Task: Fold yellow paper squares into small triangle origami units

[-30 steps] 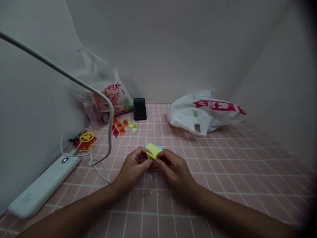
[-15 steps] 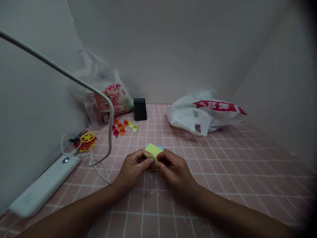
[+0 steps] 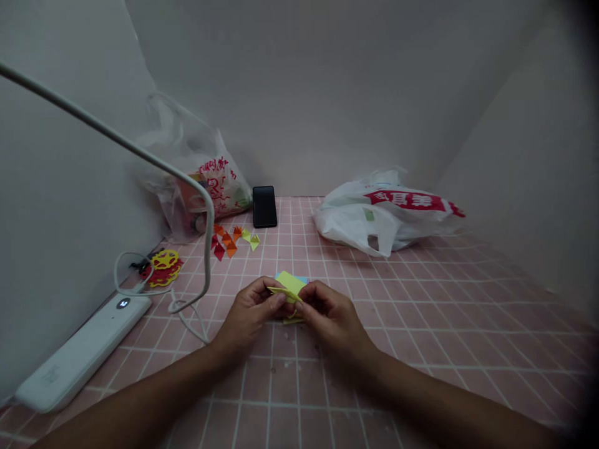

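Between my two hands is a small folded piece of yellow paper (image 3: 291, 295). My left hand (image 3: 255, 312) pinches its left side between thumb and fingers. On the other side, my right hand (image 3: 330, 315) grips the right end with thumb and index finger. Behind and below it lie more yellow paper sheets (image 3: 290, 280), with a strip of blue paper (image 3: 303, 279) showing at their edge. The fingers hide part of the folded piece.
Several folded red, orange and yellow paper pieces (image 3: 229, 240) lie beyond my left hand. A black phone (image 3: 264, 207) leans at the back between two plastic bags (image 3: 219, 187). A white power bank (image 3: 84, 352) and cable (image 3: 206, 249) occupy the left.
The yellow piece has tilted and shifted slightly left in my fingers, and more yellow paper shows beneath it. Both hands keep their pinch; the surroundings have not moved.
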Demonstrator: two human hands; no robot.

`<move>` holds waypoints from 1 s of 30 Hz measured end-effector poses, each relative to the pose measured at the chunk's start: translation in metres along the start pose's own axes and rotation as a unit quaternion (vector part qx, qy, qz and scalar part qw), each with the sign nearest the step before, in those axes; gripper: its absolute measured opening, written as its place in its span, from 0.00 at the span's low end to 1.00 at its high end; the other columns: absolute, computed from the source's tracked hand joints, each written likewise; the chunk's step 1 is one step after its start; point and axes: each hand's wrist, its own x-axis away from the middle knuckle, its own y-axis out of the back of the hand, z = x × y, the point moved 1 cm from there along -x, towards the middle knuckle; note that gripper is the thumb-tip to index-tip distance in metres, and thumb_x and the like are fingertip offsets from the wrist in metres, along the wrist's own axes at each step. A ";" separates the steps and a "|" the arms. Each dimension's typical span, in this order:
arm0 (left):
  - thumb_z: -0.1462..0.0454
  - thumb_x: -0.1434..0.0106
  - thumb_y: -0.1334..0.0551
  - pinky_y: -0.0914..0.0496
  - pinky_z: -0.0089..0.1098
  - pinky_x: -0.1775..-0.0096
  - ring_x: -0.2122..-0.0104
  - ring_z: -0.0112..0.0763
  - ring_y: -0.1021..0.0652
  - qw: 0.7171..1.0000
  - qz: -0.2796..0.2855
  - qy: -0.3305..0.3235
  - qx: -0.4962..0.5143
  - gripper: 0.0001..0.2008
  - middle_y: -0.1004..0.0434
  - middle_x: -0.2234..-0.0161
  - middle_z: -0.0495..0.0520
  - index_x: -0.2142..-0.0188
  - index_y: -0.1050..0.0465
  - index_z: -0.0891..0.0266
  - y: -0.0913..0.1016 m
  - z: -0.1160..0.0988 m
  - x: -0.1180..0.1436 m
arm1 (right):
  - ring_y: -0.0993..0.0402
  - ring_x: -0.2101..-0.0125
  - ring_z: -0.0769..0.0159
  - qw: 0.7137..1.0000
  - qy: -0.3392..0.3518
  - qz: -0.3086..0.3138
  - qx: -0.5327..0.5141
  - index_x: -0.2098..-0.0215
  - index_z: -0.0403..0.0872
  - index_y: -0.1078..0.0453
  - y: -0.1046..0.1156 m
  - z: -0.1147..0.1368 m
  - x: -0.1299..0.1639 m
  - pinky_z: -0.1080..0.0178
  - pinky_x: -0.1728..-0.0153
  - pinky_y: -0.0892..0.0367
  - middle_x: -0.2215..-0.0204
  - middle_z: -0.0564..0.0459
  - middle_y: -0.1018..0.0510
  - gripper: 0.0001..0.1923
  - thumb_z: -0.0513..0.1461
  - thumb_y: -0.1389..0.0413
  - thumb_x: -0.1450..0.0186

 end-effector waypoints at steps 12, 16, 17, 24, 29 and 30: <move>0.62 0.46 0.29 0.27 0.30 0.61 0.69 0.27 0.20 1.000 0.012 -0.013 -0.012 0.12 0.19 0.70 0.50 0.67 0.29 0.64 -0.001 -0.002 0.001 | 0.34 0.71 0.67 0.999 0.044 -0.025 0.012 0.67 0.49 0.35 0.002 0.000 0.003 0.64 0.70 0.39 0.72 0.56 0.31 0.03 0.35 0.45 0.36; 0.61 0.45 0.29 0.28 0.30 0.61 0.68 0.28 0.21 0.999 0.024 -0.031 -0.021 0.11 0.20 0.70 0.50 0.68 0.28 0.64 -0.001 -0.003 0.001 | 0.34 0.71 0.66 0.998 0.043 -0.028 0.033 0.68 0.49 0.35 0.003 0.001 0.002 0.63 0.70 0.38 0.72 0.55 0.30 0.03 0.35 0.45 0.36; 0.61 0.45 0.29 0.28 0.31 0.61 0.68 0.28 0.21 0.999 0.024 -0.034 -0.024 0.11 0.20 0.70 0.50 0.68 0.28 0.64 -0.001 -0.003 0.001 | 0.34 0.71 0.66 0.998 0.047 -0.029 0.036 0.68 0.48 0.35 0.003 0.001 0.001 0.63 0.70 0.38 0.72 0.55 0.30 0.03 0.35 0.45 0.36; 0.61 0.43 0.31 0.28 0.32 0.61 0.67 0.30 0.21 0.997 0.039 -0.051 -0.052 0.09 0.21 0.69 0.51 0.68 0.27 0.63 0.001 -0.003 0.001 | 0.32 0.70 0.65 0.991 0.093 -0.041 0.092 0.69 0.48 0.35 0.007 0.004 0.000 0.63 0.68 0.38 0.72 0.54 0.29 0.06 0.32 0.47 0.36; 0.62 0.47 0.28 0.28 0.30 0.63 0.69 0.28 0.22 0.998 0.018 -0.031 -0.052 0.11 0.21 0.70 0.49 0.69 0.27 0.63 -0.003 -0.007 0.002 | 0.32 0.70 0.65 0.980 0.141 -0.041 0.132 0.69 0.48 0.36 0.008 0.008 0.002 0.63 0.69 0.39 0.72 0.54 0.30 0.07 0.31 0.47 0.35; 0.62 0.48 0.28 0.28 0.29 0.63 0.69 0.28 0.22 0.998 0.012 -0.023 -0.055 0.12 0.20 0.70 0.49 0.68 0.27 0.63 -0.004 -0.007 0.002 | 0.32 0.70 0.65 0.978 0.151 -0.040 0.139 0.69 0.48 0.36 0.007 0.009 0.002 0.63 0.68 0.39 0.72 0.54 0.30 0.08 0.31 0.47 0.35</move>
